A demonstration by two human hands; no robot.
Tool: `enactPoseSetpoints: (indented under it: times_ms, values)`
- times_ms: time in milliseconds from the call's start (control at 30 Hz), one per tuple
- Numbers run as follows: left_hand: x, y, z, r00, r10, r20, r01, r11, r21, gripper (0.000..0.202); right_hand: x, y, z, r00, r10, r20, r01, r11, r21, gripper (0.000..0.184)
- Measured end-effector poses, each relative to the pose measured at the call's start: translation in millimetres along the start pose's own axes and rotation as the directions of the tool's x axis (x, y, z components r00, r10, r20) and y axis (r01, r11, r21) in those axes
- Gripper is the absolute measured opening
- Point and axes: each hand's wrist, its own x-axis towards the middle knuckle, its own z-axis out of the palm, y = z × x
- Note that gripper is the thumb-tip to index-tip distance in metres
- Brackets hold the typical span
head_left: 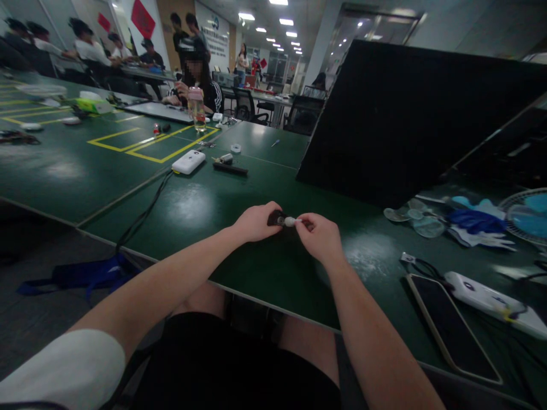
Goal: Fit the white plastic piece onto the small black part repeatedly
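My left hand (pixel 257 222) is closed around a small dark object (pixel 275 217) with a round, greyish end facing right; its exact kind is unclear. In a pinch between thumb and fingers, my right hand (pixel 321 234) holds a small white rounded piece (pixel 290 221) with a thin stem. The white piece points at the round end of the dark object and is very close to it; whether they touch I cannot tell. Both hands are just above the green table (pixel 256 267), near its front edge.
A phone (pixel 453 327) and a white power bank (pixel 491 302) with cables lie right, below gloves (pixel 482 225) and a fan (pixel 527 213). A large black panel (pixel 410 119) stands behind. Another white power bank (pixel 188 162) and a black bar (pixel 231 168) are ahead left. A person sits opposite.
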Motion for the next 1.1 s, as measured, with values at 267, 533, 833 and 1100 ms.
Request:
enactPoseSetpoints:
  times_ms: [267, 533, 833, 1100]
  values:
    - [-0.9, -0.2, -0.9, 1.000, 0.010, 0.001, -0.010, 1.000, -0.014, 0.043, -0.9, -1.4, -4.4, 0.994, -0.055, -0.091, 0.052, 0.998, -0.040, 0.017]
    - [0.8, -1.1, 0.4, 1.000, 0.025, -0.008, -0.025, 0.999, 0.025, 0.043, -1.6, -5.4, -5.4, 0.998, -0.058, 0.007, 0.058, 0.997, -0.049, 0.018]
    - [-1.8, 6.2, -6.7, 0.995, 0.059, 0.076, -0.057, 0.998, -0.028, 0.045, -1.5, -8.4, 0.0, 0.992, 0.055, 0.113, -0.043, 0.993, -0.108, 0.041]
    - [0.0, 3.7, -3.2, 0.998, 0.031, 0.051, -0.031, 1.000, -0.003, 0.047, 1.6, -6.7, -8.6, 0.977, 0.197, 0.081, -0.191, 0.978, -0.084, 0.067]
